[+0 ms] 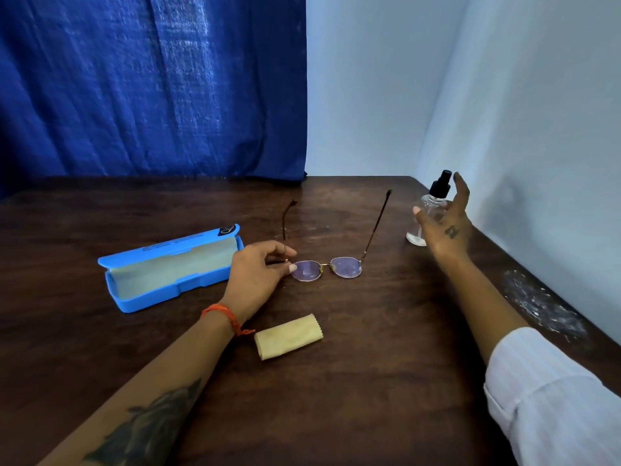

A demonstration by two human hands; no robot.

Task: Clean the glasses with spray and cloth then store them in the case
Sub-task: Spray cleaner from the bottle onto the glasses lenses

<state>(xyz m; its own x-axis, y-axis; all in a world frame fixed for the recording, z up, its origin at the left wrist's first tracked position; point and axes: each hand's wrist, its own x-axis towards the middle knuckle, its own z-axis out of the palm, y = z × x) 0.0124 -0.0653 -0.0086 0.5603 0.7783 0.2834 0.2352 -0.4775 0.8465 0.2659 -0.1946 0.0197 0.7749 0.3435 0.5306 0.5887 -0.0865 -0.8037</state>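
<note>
Thin-framed glasses [346,266] with purple-tinted lenses rest on the dark wooden table [369,364], arms unfolded and pointing away from me. My left hand [258,277] pinches the frame at its left hinge. My right hand [443,223] is spread open just in front of a clear spray bottle [433,200] with a black nozzle, fingers apart around it; I cannot tell whether they touch it. A folded yellow cloth [289,336] lies near me, below the glasses. The blue glasses case [168,270] lies open to the left, nothing inside.
A blue curtain [151,85] hangs behind the table's far edge. White walls [537,112] close off the back right corner and right side. A whitish scuffed patch [541,304] marks the table's right edge.
</note>
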